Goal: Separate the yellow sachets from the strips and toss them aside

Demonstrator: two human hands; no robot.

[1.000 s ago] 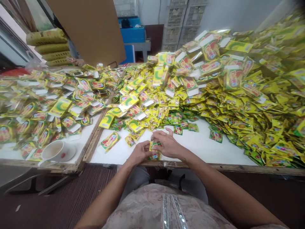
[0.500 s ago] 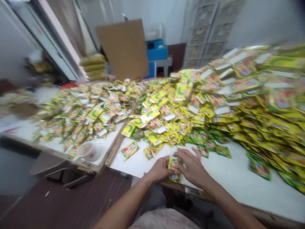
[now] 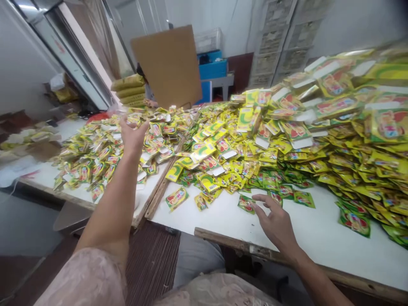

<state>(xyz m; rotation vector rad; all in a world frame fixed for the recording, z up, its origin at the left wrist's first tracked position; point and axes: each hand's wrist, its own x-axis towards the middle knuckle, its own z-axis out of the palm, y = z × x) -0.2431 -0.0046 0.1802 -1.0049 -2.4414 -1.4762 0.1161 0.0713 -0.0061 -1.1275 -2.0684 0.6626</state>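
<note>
My left hand (image 3: 132, 135) is stretched out over the left table, palm up, fingers apart, with nothing in it, above a spread of yellow sachets (image 3: 105, 157). My right hand (image 3: 276, 219) lies open on the white table top (image 3: 306, 238), fingers spread, fingertips at a small green sachet (image 3: 246, 203). A huge heap of yellow and green sachets (image 3: 318, 140) rises behind and to the right of it.
A gap with a wooden edge (image 3: 159, 191) divides the two tables. A brown cardboard sheet (image 3: 168, 63) stands at the back, with stacked yellow sacks (image 3: 127, 89), blue crates (image 3: 213, 68) and white crates (image 3: 280, 42) near the wall.
Both hands held a small stack of sachets at the table's front edge. Now the stack is gone, the left arm has swung out over the left table, and the right hand rests open.
</note>
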